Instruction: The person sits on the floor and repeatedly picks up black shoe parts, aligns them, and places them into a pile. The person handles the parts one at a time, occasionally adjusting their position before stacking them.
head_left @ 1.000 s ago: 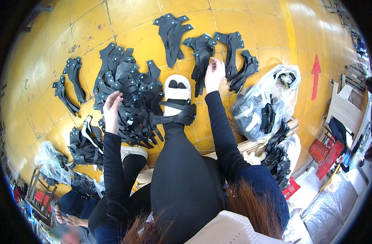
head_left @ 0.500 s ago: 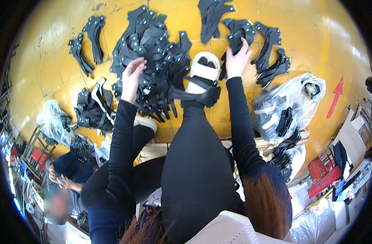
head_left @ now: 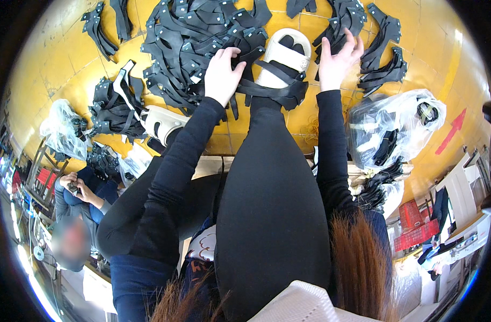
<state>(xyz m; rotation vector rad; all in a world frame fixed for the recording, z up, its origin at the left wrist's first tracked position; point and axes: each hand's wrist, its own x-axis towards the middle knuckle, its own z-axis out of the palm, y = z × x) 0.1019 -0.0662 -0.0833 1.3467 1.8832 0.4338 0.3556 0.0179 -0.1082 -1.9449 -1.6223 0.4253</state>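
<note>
Toward the far edge of the yellow floor (head_left: 57,70) in view, your right hand (head_left: 338,60) has spread beside the black strap bundle (head_left: 345,13); your left hand (head_left: 224,75) has shifted nearer your right sandal (head_left: 286,56). Both thumbs stand apart from fingers, probably leaving both hands free. The bundle's tabbed ends point away; its long axis slants nearer-left.

Black fabric straps (head_left: 175,48) and leggings (head_left: 272,214), a cream slide sandal (head_left: 286,55), red plastic baskets (head_left: 416,236) and a red arrow (head_left: 450,132) contrast with yellow floor tiles (head_left: 425,60).
</note>
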